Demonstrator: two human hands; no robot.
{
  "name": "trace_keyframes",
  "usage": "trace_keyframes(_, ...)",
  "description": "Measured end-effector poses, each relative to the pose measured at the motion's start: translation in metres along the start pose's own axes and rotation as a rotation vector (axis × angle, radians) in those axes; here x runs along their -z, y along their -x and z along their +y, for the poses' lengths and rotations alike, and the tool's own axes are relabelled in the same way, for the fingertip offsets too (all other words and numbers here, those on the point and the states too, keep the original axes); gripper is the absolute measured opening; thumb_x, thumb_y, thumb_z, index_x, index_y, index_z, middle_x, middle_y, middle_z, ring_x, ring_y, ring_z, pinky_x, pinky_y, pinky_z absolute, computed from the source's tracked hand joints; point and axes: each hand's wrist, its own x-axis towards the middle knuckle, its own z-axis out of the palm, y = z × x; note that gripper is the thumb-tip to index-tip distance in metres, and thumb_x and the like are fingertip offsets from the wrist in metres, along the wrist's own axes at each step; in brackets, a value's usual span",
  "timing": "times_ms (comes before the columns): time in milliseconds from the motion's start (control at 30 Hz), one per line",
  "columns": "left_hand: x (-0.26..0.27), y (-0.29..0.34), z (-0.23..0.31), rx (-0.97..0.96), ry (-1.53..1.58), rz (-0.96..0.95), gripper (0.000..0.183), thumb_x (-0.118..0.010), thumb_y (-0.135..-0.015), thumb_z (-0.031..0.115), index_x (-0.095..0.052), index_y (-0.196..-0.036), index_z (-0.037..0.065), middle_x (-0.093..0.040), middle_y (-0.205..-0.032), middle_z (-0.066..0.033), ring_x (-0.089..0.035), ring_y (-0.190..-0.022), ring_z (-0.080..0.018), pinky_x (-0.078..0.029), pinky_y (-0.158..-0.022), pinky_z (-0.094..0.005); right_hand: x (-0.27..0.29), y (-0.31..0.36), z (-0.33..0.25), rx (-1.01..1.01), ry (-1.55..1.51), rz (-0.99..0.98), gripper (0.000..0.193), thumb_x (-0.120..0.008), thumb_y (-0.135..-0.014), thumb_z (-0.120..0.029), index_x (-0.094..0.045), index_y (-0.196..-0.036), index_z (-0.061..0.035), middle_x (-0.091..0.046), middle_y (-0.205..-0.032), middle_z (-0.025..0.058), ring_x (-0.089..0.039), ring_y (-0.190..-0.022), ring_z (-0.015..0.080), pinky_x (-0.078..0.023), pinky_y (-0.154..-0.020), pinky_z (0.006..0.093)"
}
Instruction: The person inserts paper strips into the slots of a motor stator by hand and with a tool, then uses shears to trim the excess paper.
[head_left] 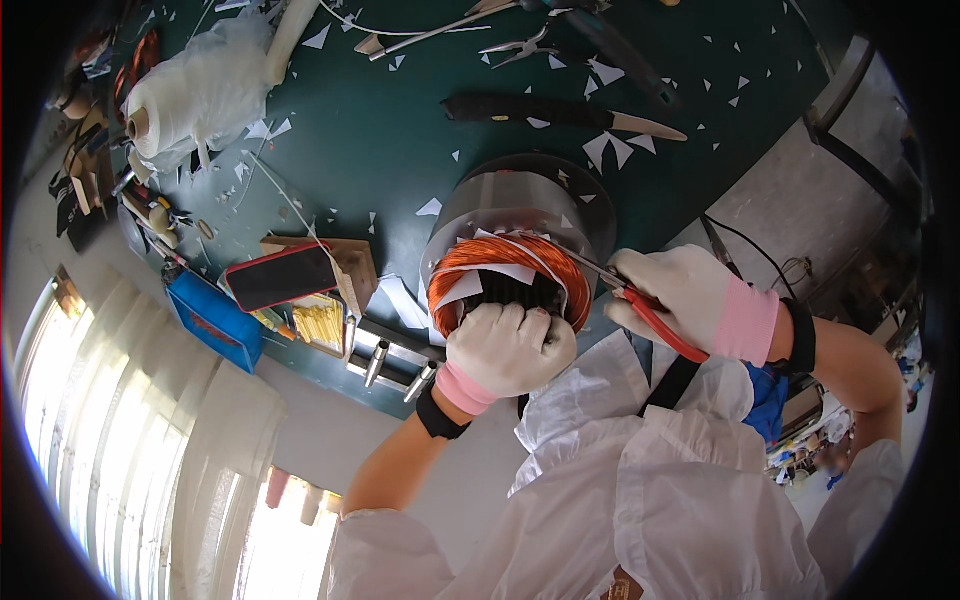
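Copper coil point(500, 252) sits at the near end of a metal cylinder point(500, 203) on the green table point(360, 150). Right hand point(682, 297) grasps a red-handled tool point(655, 320) beside it; left hand point(510, 348) curls at its rim, hold unclear.

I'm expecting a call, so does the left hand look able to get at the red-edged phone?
Probably yes: the phone lies largely uncovered on that side, though the left hand must first leave the orange coil.

Looks like a workshop, judging by the green bench point(340, 110) bearing pliers point(524, 46), paper scraps point(608, 150) and a copper coil point(487, 252).
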Motion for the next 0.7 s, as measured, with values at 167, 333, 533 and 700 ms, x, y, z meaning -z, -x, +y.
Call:
trace_keyframes(167,0.003,-0.002,-0.004,-0.032,0.015,0.001,0.017,-0.064,-0.056,0.008,-0.049,-0.060,0.016,-0.042,-0.059,0.0009,-0.043,-0.050,-0.0158,-0.034,-0.045,-0.0283,0.005,0.000,0.004,-0.081,-0.082,-0.126,0.027,-0.066,-0.088,-0.025,-0.051,-0.090,-0.0024,-0.058,-0.065,0.0190,-0.060,-0.063,0.0394,-0.046,-0.055,0.0431)
trace_keyframes(333,0.004,-0.004,-0.006,-0.073,0.016,-0.009,0.017,-0.065,-0.056,0.010,-0.051,-0.061,0.017,-0.042,-0.060,0.0013,-0.043,-0.050,-0.0154,-0.033,-0.046,-0.0282,0.004,-0.006,-0.001,0.004,-0.052,-0.035,0.028,-0.066,-0.088,-0.026,-0.050,-0.086,-0.0031,-0.058,-0.064,0.0182,-0.061,-0.064,0.0401,-0.047,-0.055,0.0436)
trace_keyframes(533,0.008,-0.006,-0.009,-0.102,0.018,-0.055,0.014,-0.065,-0.058,0.011,-0.053,-0.062,0.018,-0.044,-0.059,0.0013,-0.043,-0.050,-0.0151,-0.034,-0.046,-0.0290,0.013,-0.007,0.003,0.011,-0.026,-0.064,0.030,-0.065,-0.089,-0.029,-0.050,-0.087,-0.0030,-0.059,-0.064,0.0183,-0.060,-0.062,0.0408,-0.046,-0.055,0.0452)
trace_keyframes(700,0.011,-0.009,-0.013,-0.149,0.030,-0.094,0.013,-0.066,-0.059,0.011,-0.055,-0.063,0.018,-0.046,-0.059,0.0008,-0.044,-0.050,-0.0153,-0.034,-0.045,-0.0296,0.014,-0.008,0.000,-0.010,-0.057,-0.059,0.030,-0.066,-0.088,-0.027,-0.050,-0.085,-0.0020,-0.059,-0.064,0.0189,-0.060,-0.062,0.0401,-0.046,-0.055,0.0441)
